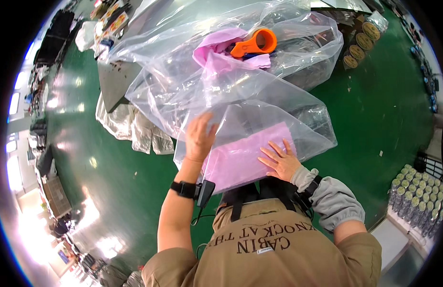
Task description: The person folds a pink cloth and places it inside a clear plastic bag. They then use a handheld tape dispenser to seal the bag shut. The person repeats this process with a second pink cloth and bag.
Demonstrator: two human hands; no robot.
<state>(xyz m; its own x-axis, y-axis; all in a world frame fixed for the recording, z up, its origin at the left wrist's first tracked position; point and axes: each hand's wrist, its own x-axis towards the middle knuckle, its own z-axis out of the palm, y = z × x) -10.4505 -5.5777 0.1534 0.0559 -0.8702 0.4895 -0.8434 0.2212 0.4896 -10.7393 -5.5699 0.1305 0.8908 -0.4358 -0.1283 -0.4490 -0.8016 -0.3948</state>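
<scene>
A folded pink cloth (pixel 246 158) lies at an angle on a large clear plastic sheet or bag (pixel 239 89) before me. My right hand (pixel 282 159) rests flat on the cloth's right part, fingers spread. Just beyond the cloth's upper left corner is my left hand (pixel 200 136), slightly blurred over the plastic, fingers a little apart, holding nothing that I can make out. Farther off, a crumpled pink cloth (pixel 221 50) sits on the plastic. An orange tape dispenser (pixel 255 43) with a round opening lies against that cloth, over something dark blue.
A grey table corner (pixel 115 82) shows at the left, with clear plastic (pixel 135 125) hanging below it. Wrapped round rolls (pixel 363 43) stand at the upper right. Many wrapped cylindrical items (pixel 418 197) stand at the lower right. Green floor (pixel 372 107) surrounds the work area.
</scene>
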